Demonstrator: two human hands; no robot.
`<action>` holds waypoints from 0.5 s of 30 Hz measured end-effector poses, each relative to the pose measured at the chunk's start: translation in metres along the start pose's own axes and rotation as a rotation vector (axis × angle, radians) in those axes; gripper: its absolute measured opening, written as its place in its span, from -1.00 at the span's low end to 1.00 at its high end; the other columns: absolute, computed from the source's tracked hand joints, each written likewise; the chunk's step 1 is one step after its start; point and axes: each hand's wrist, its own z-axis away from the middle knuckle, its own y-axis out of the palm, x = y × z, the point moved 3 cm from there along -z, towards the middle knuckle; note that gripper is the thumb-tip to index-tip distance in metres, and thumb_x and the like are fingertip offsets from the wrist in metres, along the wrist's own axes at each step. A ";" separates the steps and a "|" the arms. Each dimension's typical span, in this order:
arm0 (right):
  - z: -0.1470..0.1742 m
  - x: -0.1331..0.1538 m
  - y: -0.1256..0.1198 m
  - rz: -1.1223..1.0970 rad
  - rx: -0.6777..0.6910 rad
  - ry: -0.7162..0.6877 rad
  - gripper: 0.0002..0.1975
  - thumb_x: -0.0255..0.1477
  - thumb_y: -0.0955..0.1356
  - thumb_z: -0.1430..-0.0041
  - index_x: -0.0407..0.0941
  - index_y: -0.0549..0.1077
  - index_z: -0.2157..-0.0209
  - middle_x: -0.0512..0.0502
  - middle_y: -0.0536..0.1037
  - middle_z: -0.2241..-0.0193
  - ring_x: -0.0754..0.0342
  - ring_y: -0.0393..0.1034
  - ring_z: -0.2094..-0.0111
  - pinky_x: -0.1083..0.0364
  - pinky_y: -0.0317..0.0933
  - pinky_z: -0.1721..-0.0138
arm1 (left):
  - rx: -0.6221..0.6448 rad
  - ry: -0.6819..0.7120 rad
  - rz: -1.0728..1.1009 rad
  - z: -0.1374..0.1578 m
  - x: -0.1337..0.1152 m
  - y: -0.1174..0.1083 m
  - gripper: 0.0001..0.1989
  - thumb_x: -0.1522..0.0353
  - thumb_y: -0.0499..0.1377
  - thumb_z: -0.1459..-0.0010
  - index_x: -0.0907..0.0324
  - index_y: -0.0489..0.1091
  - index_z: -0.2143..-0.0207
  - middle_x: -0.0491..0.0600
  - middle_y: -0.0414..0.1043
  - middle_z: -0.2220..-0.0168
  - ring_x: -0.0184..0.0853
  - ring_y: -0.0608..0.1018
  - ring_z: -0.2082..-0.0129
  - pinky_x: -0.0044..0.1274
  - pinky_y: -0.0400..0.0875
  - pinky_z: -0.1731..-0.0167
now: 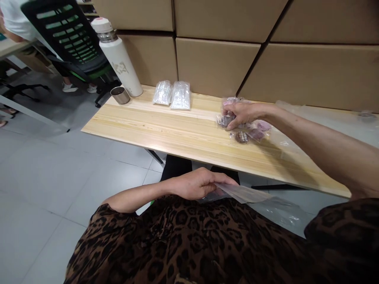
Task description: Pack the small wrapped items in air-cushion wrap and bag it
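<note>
Close to my lap, my left hand is closed on the edge of a clear plastic bag, which hangs out to the right. Across the table, my right hand has its thumb and fingers around a small greyish packet in clear wrap. More little wrapped packets lie about that hand: a dark brown patterned one, a purple one and a pink one. What is inside the wraps is too small to make out.
Two clear packs lie by stacked cardboard boxes behind the wooden table. A white bottle and a metal cup stand at the left. Clear plastic sheeting covers the right. Beyond are an office chair and another person.
</note>
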 end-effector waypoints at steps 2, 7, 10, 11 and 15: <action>0.002 0.001 0.000 -0.023 -0.011 0.007 -0.44 -0.12 0.66 0.02 -0.06 0.48 0.09 -0.09 0.57 0.17 -0.10 0.44 0.13 0.04 0.20 0.19 | -0.011 0.004 0.024 0.000 0.000 -0.001 -0.39 0.57 0.07 -0.31 0.23 0.51 -0.37 0.14 0.69 -0.18 -0.17 0.73 -0.16 -0.38 0.56 -0.21; 0.006 0.009 0.006 -0.206 -0.087 -0.069 -0.45 -0.20 0.70 0.06 -0.05 0.46 0.15 -0.05 0.56 0.20 -0.05 0.44 0.16 0.06 0.23 0.20 | -0.041 0.028 0.121 -0.001 0.006 -0.001 -0.45 0.53 0.12 -0.35 0.21 0.53 -0.34 0.17 0.67 -0.21 -0.18 0.75 -0.09 -0.33 0.59 -0.20; 0.016 0.011 0.004 -0.233 -0.115 -0.065 -0.56 -0.24 0.70 0.00 -0.08 0.52 0.23 -0.02 0.57 0.26 -0.03 0.45 0.19 0.05 0.24 0.19 | -0.079 0.039 0.217 0.000 0.009 -0.003 -0.50 0.49 0.16 -0.39 0.13 0.56 -0.32 0.15 0.67 -0.23 -0.21 0.78 -0.02 -0.34 0.61 -0.15; 0.024 0.009 0.001 -0.241 -0.119 -0.036 -0.61 -0.27 0.70 -0.04 -0.10 0.54 0.26 -0.02 0.58 0.29 -0.01 0.45 0.21 0.04 0.24 0.18 | -0.107 0.050 0.264 0.001 0.009 -0.006 -0.52 0.47 0.18 -0.40 0.11 0.57 -0.31 0.14 0.66 -0.24 -0.23 0.79 0.01 -0.34 0.62 -0.14; 0.081 -0.005 -0.035 -0.436 -0.417 0.171 -0.77 -0.42 0.62 -0.27 -0.18 0.66 0.10 -0.11 0.67 0.22 0.10 0.45 0.25 -0.02 0.28 0.14 | -0.279 0.148 0.470 0.000 0.001 -0.034 -0.63 0.42 0.27 -0.40 0.05 0.65 -0.20 0.09 0.69 -0.23 -0.23 0.77 -0.05 -0.37 0.62 -0.12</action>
